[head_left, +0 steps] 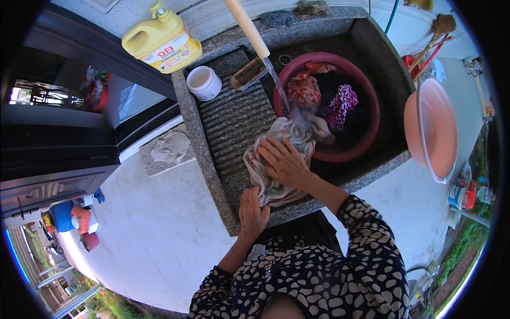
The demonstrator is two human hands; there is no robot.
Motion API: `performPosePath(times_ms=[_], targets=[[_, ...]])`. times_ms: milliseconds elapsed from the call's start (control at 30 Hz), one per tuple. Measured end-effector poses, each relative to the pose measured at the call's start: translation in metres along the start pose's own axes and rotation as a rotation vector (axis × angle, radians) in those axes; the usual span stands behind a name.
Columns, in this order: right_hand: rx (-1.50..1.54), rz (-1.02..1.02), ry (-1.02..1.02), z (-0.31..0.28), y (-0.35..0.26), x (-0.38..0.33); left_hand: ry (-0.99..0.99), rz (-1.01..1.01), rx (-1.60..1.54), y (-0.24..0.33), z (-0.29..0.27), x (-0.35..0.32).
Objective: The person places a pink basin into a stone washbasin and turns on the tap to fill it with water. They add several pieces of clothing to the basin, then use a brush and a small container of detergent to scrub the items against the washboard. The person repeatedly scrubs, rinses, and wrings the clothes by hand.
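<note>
A wet pale cloth (289, 135) lies on the ribbed stone washboard (231, 119) of a granite sink. My right hand (284, 161) presses flat on the cloth, fingers spread. My left hand (252, 211) grips the cloth's near end at the sink's front edge. A stream of water (278, 85) falls from a pale spout (247, 26) onto the cloth's far end. Beside it a dark red basin (372, 101) holds several patterned garments (324, 95).
A scrub brush (247, 74) lies at the washboard's top. A white cup (203, 82) and a yellow detergent jug (162, 40) stand at the sink's far left. A pink basin (433, 127) hangs to the right. A grey rag (167, 149) lies on the floor.
</note>
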State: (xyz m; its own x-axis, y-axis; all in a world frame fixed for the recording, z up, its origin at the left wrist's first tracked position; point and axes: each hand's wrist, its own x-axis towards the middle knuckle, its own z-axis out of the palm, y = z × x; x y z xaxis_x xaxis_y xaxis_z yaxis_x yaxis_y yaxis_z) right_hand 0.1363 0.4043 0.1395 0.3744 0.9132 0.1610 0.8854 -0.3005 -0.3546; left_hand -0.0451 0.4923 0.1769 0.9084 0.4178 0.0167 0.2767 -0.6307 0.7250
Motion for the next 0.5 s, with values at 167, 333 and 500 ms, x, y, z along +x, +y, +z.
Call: performPosePath(times_ms=[167, 333, 500], targets=[[-0.008, 0.147, 0.245, 0.018, 0.033, 0.065, 0.010, -0.025, 0.063, 0.005, -0.002, -0.001], [0.124, -0.032, 0.196, 0.013, 0.045, 0.029, -0.040, -0.082, -0.058, -0.003, -0.027, 0.016], [0.372, 0.375, 0.010, -0.038, 0.063, -0.032, -0.293, -0.184, -0.196, -0.012, -0.077, 0.083]])
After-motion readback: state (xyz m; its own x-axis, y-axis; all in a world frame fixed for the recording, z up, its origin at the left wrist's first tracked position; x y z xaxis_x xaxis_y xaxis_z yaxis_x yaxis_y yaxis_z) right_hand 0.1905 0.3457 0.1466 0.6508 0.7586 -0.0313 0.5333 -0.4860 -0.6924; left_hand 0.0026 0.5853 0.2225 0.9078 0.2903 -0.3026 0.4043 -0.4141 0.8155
